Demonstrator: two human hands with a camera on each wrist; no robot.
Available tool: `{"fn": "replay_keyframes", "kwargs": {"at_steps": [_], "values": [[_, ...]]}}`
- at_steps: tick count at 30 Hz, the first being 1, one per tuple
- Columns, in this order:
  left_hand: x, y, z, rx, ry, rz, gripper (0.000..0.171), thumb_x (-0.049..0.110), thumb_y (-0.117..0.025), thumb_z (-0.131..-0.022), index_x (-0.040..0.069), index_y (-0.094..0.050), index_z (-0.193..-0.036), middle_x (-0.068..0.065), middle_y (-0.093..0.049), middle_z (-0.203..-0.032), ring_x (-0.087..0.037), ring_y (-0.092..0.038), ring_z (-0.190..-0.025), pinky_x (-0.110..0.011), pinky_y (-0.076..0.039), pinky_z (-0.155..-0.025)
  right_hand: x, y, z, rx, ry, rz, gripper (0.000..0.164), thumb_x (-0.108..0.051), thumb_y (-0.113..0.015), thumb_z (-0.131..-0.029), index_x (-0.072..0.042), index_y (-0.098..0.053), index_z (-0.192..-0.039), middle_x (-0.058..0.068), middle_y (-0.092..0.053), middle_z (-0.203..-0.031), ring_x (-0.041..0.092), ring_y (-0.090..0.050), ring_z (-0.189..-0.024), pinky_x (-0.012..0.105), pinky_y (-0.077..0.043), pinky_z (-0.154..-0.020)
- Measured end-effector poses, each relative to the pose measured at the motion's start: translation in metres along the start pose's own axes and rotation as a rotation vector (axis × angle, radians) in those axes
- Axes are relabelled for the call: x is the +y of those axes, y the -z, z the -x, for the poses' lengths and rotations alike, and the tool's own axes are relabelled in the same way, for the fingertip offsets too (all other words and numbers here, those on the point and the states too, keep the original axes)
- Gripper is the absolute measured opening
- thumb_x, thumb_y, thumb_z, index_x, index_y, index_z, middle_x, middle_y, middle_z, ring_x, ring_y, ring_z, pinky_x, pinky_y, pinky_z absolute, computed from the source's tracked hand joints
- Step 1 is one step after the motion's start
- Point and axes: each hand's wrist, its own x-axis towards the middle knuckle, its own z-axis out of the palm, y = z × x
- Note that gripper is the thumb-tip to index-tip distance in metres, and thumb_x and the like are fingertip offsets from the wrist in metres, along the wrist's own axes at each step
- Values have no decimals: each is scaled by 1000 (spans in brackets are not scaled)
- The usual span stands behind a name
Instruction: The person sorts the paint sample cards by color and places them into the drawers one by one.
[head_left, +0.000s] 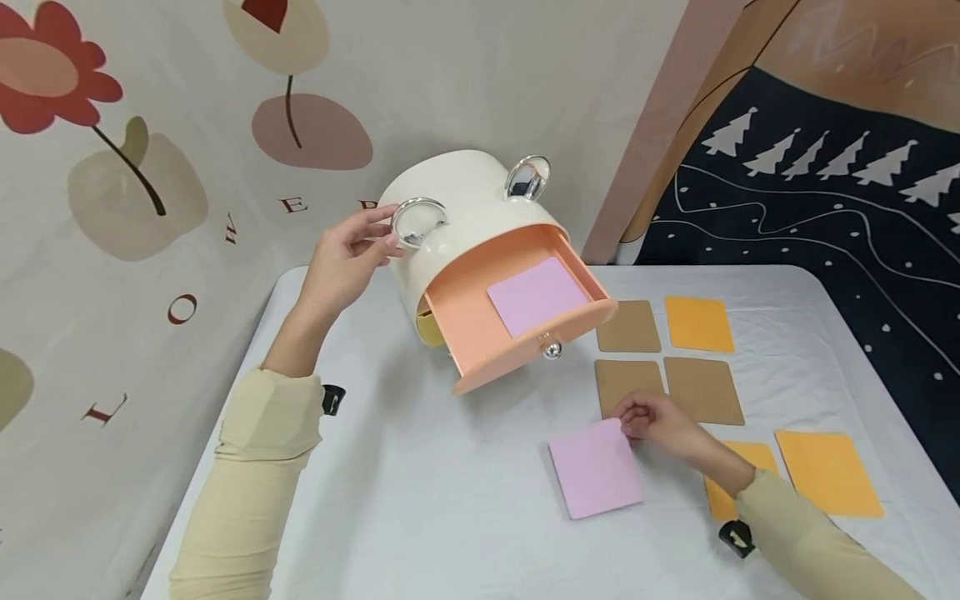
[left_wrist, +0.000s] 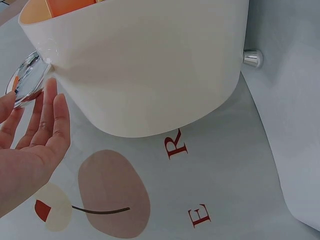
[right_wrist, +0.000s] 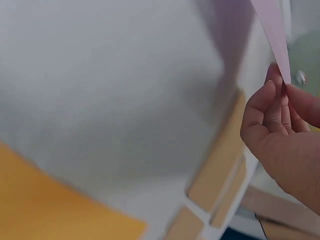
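A cream storage box [head_left: 468, 192] with two shiny silver ears stands tilted at the back of the table. Its upper peach drawer [head_left: 465, 308] is pulled out, with a pink card [head_left: 538, 296] lying inside. My left hand [head_left: 348, 258] holds the box's left silver ear [head_left: 418, 223] between thumb and fingers; the left wrist view shows the fingers behind this ear [left_wrist: 30, 77]. In front of the box, my right hand [head_left: 652, 423] pinches the corner of another pink card [head_left: 596, 469]. The right wrist view shows this card [right_wrist: 274, 35] nearly edge-on, lifted off the cloth.
Several brown cards [head_left: 703, 390] and orange cards [head_left: 828, 472] lie on the white-covered table [head_left: 450, 517] at the right. A yellow lower drawer [head_left: 430, 329] shows under the peach one. A patterned cloth [head_left: 487, 75] hangs close behind the box.
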Motion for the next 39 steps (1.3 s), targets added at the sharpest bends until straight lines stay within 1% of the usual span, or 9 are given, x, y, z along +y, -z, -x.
{"fn": "replay_keyframes", "kwargs": {"at_steps": [4, 10, 15, 18, 23, 26, 29, 34, 39], "values": [[0, 0, 0, 0, -4, 5, 36, 10, -58, -90, 8, -55, -126, -19, -60, -110, -22, -64, -85, -20, -50, -71, -13, 24, 1, 80, -26, 0, 20, 10, -52, -86, 14, -50, -105, 12, -56, -86, 15, -55, -73, 29, -54, -66], [1, 0, 1, -1, -5, -6, 36, 10, -57, -90, 8, -54, -126, -19, -60, -110, -22, -64, -85, -27, -51, -74, -33, 61, 2, 224, -61, 103, 23, 8, -49, -89, 13, -50, -112, 17, -57, -96, 10, -55, -79, 23, -53, -72], [0, 1, 1, -1, -3, -6, 37, 10, -57, -90, 8, -54, -127, -19, -60, -110, -23, -64, -85, -25, -51, -73, -45, 88, -1, 311, -86, 150, 26, 3, -47, -92, 12, -48, -116, 20, -53, -105, 5, -55, -80, 20, -52, -73], [1, 0, 1, 0, -1, -6, 37, 10, -57, -90, 9, -54, -127, -19, -60, -110, -23, -64, -86, -22, -51, -72, -50, 103, -5, 362, -89, 137, 29, 1, -46, -93, 11, -46, -120, 13, -52, -106, 3, -54, -80, 17, -51, -73], [2, 0, 1, -2, 4, -1, 37, 10, -57, -90, 9, -54, -127, -19, -60, -110, -19, -64, -84, -24, -51, -73, -63, 125, -12, 417, -45, 93, 29, 0, -47, -93, 9, -48, -120, -7, -55, -96, 5, -54, -80, 15, -50, -72], [2, 1, 1, -9, -1, 0, 37, 10, -57, -90, 8, -54, -127, -19, -60, -110, -16, -64, -83, -24, -51, -73, -73, 133, -15, 420, -12, 43, 25, 3, -47, -92, 1, -55, -115, -13, -56, -92, 6, -53, -80, 15, -50, -72], [2, 1, 1, -14, -5, 4, 37, 10, -56, -91, 8, -53, -127, -19, -60, -110, -15, -64, -82, -23, -51, -73, -84, 139, -20, 434, -3, 13, 26, 3, -47, -92, -6, -59, -113, -13, -56, -93, 7, -53, -83, 13, -49, -73], [1, 1, 1, -6, 1, 0, 37, 10, -57, -90, 9, -54, -127, -19, -60, -110, -18, -64, -83, -27, -51, -74, -105, 142, -32, 463, -40, 34, 32, -1, -46, -94, -1, -50, -125, -6, -52, -104, 12, -49, -92, 10, -47, -76], [1, 1, 1, -5, 0, -7, 37, 10, -57, -90, 10, -54, -127, -18, -60, -110, -22, -63, -86, -29, -51, -75, -130, 142, -44, 470, -40, -49, 34, -2, -47, -93, -1, -48, -127, 0, -51, -109, 17, -47, -97, 9, -47, -75]]}}
